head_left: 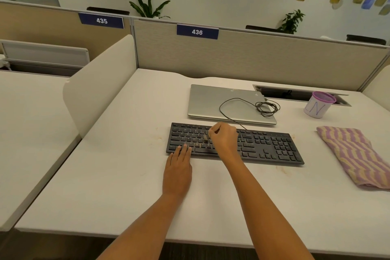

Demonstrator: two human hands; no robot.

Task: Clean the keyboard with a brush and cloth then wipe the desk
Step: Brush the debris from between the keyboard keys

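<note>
A black keyboard (pixel 272 146) lies across the middle of the white desk (pixel 126 175). My right hand (pixel 224 138) hovers over its left half and grips a small brush (pixel 206 137), whose pale bristles touch the keys. My left hand (pixel 179 167) lies flat on the desk with straight fingertips resting on the keyboard's front left corner. A folded cloth (pixel 356 156) with purple and tan stripes lies on the desk to the right of the keyboard.
A closed silver laptop (pixel 206 101) sits behind the keyboard with a coiled black cable (pixel 267 107) on it. A purple-rimmed cup (pixel 317 105) stands at the back right beside a cable slot. Partition walls enclose the desk at the back and left.
</note>
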